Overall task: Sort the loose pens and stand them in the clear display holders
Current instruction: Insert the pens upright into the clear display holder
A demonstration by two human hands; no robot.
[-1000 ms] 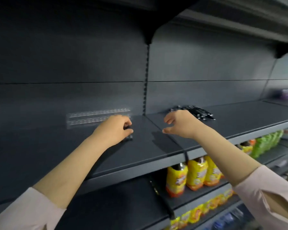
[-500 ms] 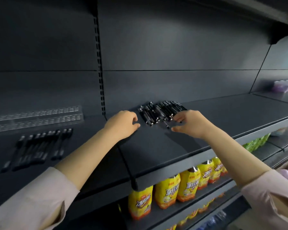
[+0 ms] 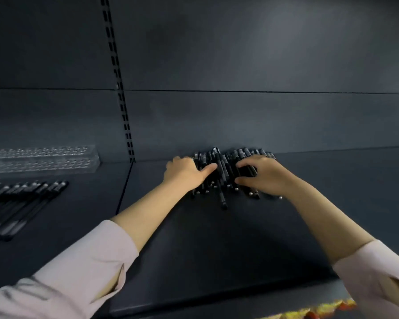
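Both hands are on the pen pile point(image 3: 221, 166), a loose heap of black pens lying flat at the rear of the dark shelf point(image 3: 217, 249), hard against the back panel point(image 3: 240, 65). The pens run roughly front-to-back, w/ small pale tips showing at the near ends. One pen point(image 3: 223, 199) pokes out further toward the viewer than the rest.

The left hand point(image 3: 187, 173) covers the pile's left side, knuckles up, thumb laid straight across the pens toward the middle. Its fingers curl over the far side out of sight, so whether it's actually gripping can't be told. The right hand point(image 3: 263, 178) is clamped on the right side of the pile: fingers hooked over the top, thumb underneath at the near edge, several pens caught btw them. The two hands are apart, w/ a strip of pens bare btw them.

Off to the left, past a slotted upright point(image 3: 118, 84) and a seam in the shelf, the clear holders point(image 3: 42, 158) sit against the back panel, well apart from the pile. No pens stand in them. Just in front of them lies a row of pens point(image 3: 21, 203), side by side, angled, flat on the shelf.

Pale sleeves point(image 3: 78, 272) cover both forearms partway. At the bottom edge, below the shelf lip, a blurred bit of yellow packs point(image 3: 309, 311) shows.
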